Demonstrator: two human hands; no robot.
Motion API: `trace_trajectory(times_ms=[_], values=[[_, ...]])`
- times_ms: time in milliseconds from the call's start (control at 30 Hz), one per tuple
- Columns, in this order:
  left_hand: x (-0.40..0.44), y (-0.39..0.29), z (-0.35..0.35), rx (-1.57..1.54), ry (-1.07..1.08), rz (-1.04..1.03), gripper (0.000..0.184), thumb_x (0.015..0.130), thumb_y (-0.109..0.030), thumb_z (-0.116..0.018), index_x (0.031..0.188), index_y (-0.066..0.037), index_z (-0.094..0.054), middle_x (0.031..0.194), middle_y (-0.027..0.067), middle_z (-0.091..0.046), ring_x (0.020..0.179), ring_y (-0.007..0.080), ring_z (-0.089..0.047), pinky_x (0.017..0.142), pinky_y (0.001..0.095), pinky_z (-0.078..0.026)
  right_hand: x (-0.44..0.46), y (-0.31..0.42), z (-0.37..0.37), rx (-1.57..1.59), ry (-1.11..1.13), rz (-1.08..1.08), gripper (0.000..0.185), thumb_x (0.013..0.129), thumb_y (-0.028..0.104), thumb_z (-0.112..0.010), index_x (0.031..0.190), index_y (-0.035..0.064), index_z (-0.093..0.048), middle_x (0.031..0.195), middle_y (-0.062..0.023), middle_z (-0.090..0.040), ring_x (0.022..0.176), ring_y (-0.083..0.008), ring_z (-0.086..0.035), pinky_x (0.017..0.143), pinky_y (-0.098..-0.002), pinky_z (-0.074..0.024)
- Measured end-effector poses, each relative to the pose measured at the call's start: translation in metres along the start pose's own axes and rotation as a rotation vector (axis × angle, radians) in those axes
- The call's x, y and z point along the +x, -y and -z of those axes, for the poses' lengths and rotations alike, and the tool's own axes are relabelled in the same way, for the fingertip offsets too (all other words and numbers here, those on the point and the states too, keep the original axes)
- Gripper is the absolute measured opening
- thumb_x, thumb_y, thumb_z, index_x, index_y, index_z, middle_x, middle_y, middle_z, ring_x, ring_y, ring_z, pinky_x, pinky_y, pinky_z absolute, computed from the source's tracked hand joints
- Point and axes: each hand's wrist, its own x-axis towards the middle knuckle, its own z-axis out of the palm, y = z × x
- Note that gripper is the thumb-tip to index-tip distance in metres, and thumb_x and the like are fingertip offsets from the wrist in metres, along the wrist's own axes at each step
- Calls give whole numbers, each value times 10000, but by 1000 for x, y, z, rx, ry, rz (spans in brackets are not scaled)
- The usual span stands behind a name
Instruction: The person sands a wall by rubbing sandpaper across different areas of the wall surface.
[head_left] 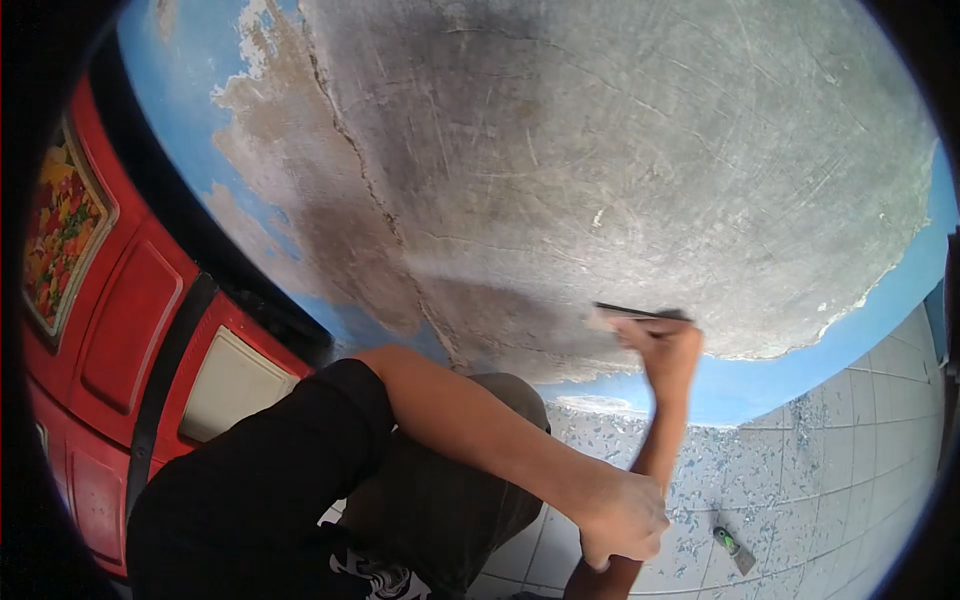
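My right hand [668, 345] is closed on a flat, thin tool with a dark edge [640, 312], held against the lower part of the wall. Motion and my fingers blur it, so its exact kind cannot be made out. The wall [560, 180] is bare grey plaster here, scratched and cracked, with ragged blue paint around it. My left hand [625, 520] is wrapped round my right forearm [660, 445], below the working hand.
A putty knife [735, 550] with a black and green handle lies on the tiled floor [870, 430]. Paint flakes [690, 490] are scattered there. To the left stands a red cabinet [130, 320] with a picture panel. My bent knee [510, 400] is near the wall's foot.
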Motion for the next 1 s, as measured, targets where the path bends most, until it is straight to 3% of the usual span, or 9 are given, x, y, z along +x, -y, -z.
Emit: trace_trajectory(times_ms=[100, 167, 300, 500, 567, 600, 700, 900, 1000], values=[[2, 0, 2, 9, -85, -11, 200, 556, -172, -644, 544, 15, -577, 534, 136, -566, 554, 297, -587, 505, 381, -438, -2, -5, -11, 86, -51, 47, 196, 701, 219, -754, 637, 42, -701, 546, -51, -631, 453, -100, -530, 486, -239, -401], [6, -7, 20, 8, 164, 137, 198, 545, -167, -648, 565, 20, -585, 541, 145, -571, 566, 305, -592, 523, 381, -448, 1, -23, 21, 73, 25, -43, 173, 715, 168, -740, 650, 15, -694, 581, -72, -643, 461, -101, -540, 494, -244, -437], [-3, -2, 15, -3, 118, 178, 197, 544, -164, -648, 574, 21, -588, 551, 150, -574, 575, 311, -592, 533, 383, -451, -6, -54, 69, 311, -147, -332, 122, 683, 116, -737, 692, 1, -700, 580, -51, -643, 499, -93, -554, 475, -229, -410], [3, 3, 12, 23, 190, 174, 187, 555, -161, -651, 601, 12, -599, 574, 151, -581, 597, 306, -600, 546, 391, -458, -4, -17, 31, -217, 75, -108, 238, 623, 220, -785, 634, 5, -683, 587, -86, -630, 497, -177, -558, 526, -259, -436], [7, 6, 4, -17, 4, 56, 197, 567, -173, -650, 646, 4, -610, 610, 145, -595, 635, 296, -613, 558, 398, -463, -12, -1, -10, -158, -9, -65, 296, 599, 281, -788, 594, 12, -665, 576, -94, -605, 498, -204, -542, 518, -280, -421], [20, 4, 14, 4, 359, 210, 323, 625, -304, -665, 777, -19, -660, 775, 138, -651, 799, 280, -628, 687, 382, -491, -15, -3, -10, -160, -4, -67, 296, 599, 281, -788, 594, 12, -665, 576, -94, -605, 498, -204, -542, 518, -280, -421], [10, 1, 6, 61, 126, 156, 211, 584, -190, -643, 667, 2, -623, 620, 137, -603, 652, 291, -618, 578, 385, -476, -13, -14, 1, -76, -5, -56, 285, 600, 266, -793, 584, 15, -658, 537, -85, -577, 456, -209, -479, 482, -315, -383], [-4, -3, 17, 38, 265, 257, 188, 579, -179, -640, 611, 4, -617, 584, 138, -596, 656, 289, -622, 587, 385, -481, -5, -34, 65, 203, -139, -389, 132, 641, 123, -754, 671, 6, -701, 562, -70, -618, 496, -133, -472, 493, -282, -362], [-3, -2, 19, 59, 303, 260, 187, 584, -179, -636, 624, 2, -618, 601, 141, -600, 661, 289, -622, 596, 384, -482, -4, -41, 36, 122, -62, -240, 181, 641, 215, -779, 647, 49, -707, 532, -55, -590, 496, -145, -469, 515, -290, -358]])
